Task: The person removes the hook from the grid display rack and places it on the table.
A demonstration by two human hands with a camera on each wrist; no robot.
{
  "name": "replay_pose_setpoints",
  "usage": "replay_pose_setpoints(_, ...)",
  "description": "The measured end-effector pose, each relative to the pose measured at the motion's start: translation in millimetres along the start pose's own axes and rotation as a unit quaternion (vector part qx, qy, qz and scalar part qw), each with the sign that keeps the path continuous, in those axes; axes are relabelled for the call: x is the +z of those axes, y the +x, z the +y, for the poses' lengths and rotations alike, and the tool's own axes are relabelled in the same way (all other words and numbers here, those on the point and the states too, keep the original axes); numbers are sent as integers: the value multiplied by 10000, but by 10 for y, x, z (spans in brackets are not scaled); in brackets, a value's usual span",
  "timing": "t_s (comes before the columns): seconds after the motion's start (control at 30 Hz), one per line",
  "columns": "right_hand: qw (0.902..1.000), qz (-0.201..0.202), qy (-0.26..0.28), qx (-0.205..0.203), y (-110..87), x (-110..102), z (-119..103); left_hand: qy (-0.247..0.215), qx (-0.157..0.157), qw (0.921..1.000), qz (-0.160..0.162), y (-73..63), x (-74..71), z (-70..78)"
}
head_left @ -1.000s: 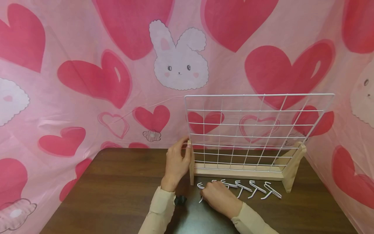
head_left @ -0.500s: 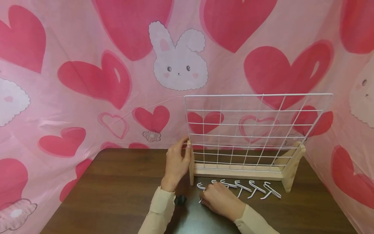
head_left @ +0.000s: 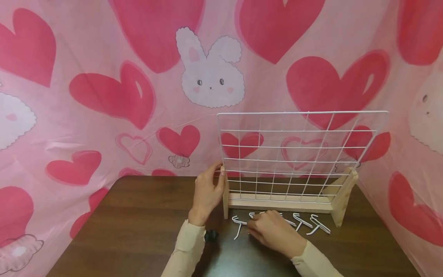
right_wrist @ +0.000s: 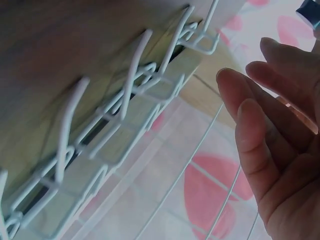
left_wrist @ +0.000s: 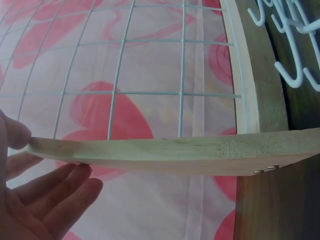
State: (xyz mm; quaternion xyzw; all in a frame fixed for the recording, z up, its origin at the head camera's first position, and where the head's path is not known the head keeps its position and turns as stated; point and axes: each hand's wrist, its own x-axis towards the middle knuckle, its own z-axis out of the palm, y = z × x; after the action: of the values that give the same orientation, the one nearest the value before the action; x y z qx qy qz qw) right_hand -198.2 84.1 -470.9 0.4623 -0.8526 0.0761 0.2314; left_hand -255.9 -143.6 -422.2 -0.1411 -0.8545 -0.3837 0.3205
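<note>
A white wire grid (head_left: 294,146) stands in a pale wooden stand (head_left: 280,204). With thumb and fingers my left hand (head_left: 207,190) grips the upper end of the stand's left side panel (left_wrist: 150,150). Several white wire hooks (right_wrist: 132,75) lie in a row on the table before the stand. Over this row is my right hand (head_left: 275,232), covering part of some hooks in the head view. In the right wrist view its fingers (right_wrist: 252,120) are loosely bent, apart from the hooks, and hold nothing. The leftmost hook (head_left: 238,227) lies beside the fingertips.
The dark wooden table (head_left: 138,231) extends left of the stand. Behind and around it hangs a pink cloth (head_left: 104,38) with hearts and rabbits. A small black object (head_left: 212,236) is by my left wrist.
My right hand has left the leftmost hook and shifted right along the row, uncovering that hook. My left hand keeps its grip on the side panel. The head view has turned slightly.
</note>
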Motion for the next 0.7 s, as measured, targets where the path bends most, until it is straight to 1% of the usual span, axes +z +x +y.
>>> replay_pose_setpoints(0.1,10000,78,-46,37,-60,-24,39,64,31,10000,30,1,-1,-8)
replay_pose_setpoints(0.3,9995,253,-169,42,-164,-66,125,289,111,9991,277,7,-29,-3)
replay_pose_setpoints(0.4,9990,354,-248,81,-190,-93,180,347,102,9989,300,6,-42,-1)
replay_pose_setpoints(0.5,9984,489,-257,140,-215,-129,223,393,67,9987,325,-25,-49,-7)
replay_pose_setpoints(0.7,9963,761,-343,198,-297,-194,284,502,77,9969,593,-81,-83,9)
